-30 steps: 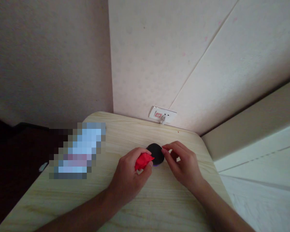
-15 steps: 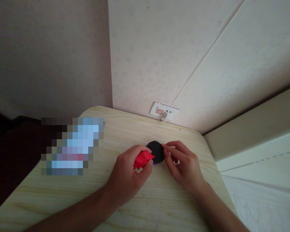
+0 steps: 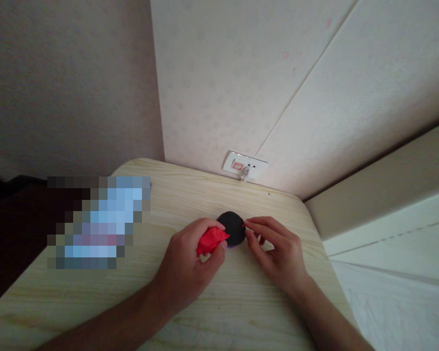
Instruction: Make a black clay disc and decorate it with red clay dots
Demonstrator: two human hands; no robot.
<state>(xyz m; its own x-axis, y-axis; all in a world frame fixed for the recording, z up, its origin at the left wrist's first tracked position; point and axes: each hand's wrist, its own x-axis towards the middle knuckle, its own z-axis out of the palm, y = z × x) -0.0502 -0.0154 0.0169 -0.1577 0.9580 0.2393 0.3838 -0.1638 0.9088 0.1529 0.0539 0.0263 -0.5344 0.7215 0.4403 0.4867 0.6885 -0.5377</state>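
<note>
My left hand [image 3: 185,265] rests on the light wooden table [image 3: 168,302], fingers curled round a red crumpled piece [image 3: 209,241]. Just beyond it lies a flat black round object [image 3: 233,227] with a purple edge showing underneath. My right hand [image 3: 276,248] sits to the right, thumb and forefinger pinched together at the black object's right edge; what they hold is too small to make out.
A blurred bluish patch [image 3: 102,222] lies on the table's left part. A white wall socket [image 3: 244,166] sits just above the table's far edge. Walls meet in a corner behind. A pale ledge and white surface [image 3: 395,234] run along the right.
Both hands stay at the black object with hardly any movement. The view has shifted slightly, so everything sits a little further left in the picture.
</note>
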